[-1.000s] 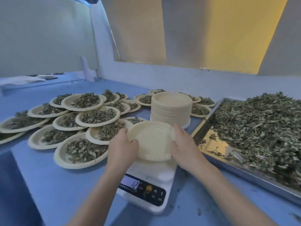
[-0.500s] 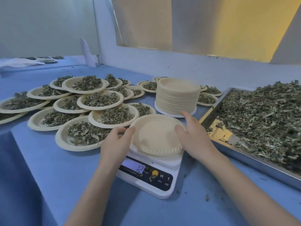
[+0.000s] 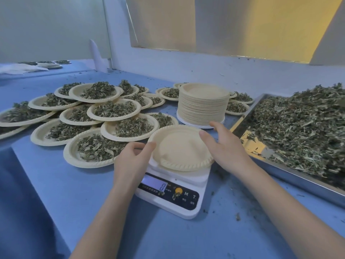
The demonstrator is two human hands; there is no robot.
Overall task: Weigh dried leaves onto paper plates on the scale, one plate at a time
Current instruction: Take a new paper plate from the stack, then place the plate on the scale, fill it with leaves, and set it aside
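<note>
An empty paper plate (image 3: 179,148) lies on the white digital scale (image 3: 173,195), whose display reads 0. My left hand (image 3: 130,159) pinches the plate's left rim, thumb on top and fingers curled beside it. My right hand (image 3: 224,148) rests on the right rim with straight fingers, the thumb lying over the plate. Loose dried leaves (image 3: 298,126) are heaped in a metal tray (image 3: 298,177) to the right of the scale.
A tall stack of empty plates (image 3: 203,105) stands just behind the scale. Several filled plates (image 3: 97,148) overlap in layers to the left and behind. Leaf crumbs dot the blue table (image 3: 74,193). A white wall closes off the back.
The plate came down from a tilted hold onto the scale and now lies flat. The display went from 12 to 0. Both hands stayed at the rim.
</note>
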